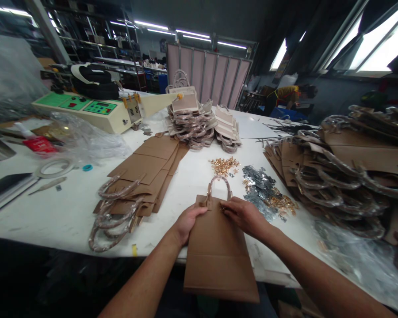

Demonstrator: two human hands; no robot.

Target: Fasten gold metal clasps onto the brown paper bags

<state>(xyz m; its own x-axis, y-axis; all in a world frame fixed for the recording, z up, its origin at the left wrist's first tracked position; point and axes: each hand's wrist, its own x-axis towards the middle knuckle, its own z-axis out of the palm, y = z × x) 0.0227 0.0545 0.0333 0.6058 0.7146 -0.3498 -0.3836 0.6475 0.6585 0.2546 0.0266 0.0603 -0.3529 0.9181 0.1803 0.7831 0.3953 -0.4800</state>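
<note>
A brown bag panel [220, 247] with a plastic-wrapped handle [219, 180] lies in front of me, its lower end hanging past the table's edge. My left hand [189, 221] grips its upper left side, with the thumb on top near the handle's base. At the handle's right base my right hand [243, 214] is closed, the fingertips pinched against the panel. A small gold-coloured bit shows at those fingertips; its exact shape is hidden. Beyond the handle lie a pile of gold-coloured metal fittings [223, 166] and a pile of grey metal plates [259, 185].
Brown bag panels [149, 159] are stacked at left, with a larger heap [345, 163] at right. Wrapped bags [192, 115] stand at the back beside a cream machine [96, 108]. A tape roll [55, 168] and a red-labelled bottle [38, 143] lie left. A person [285, 97] bends far right.
</note>
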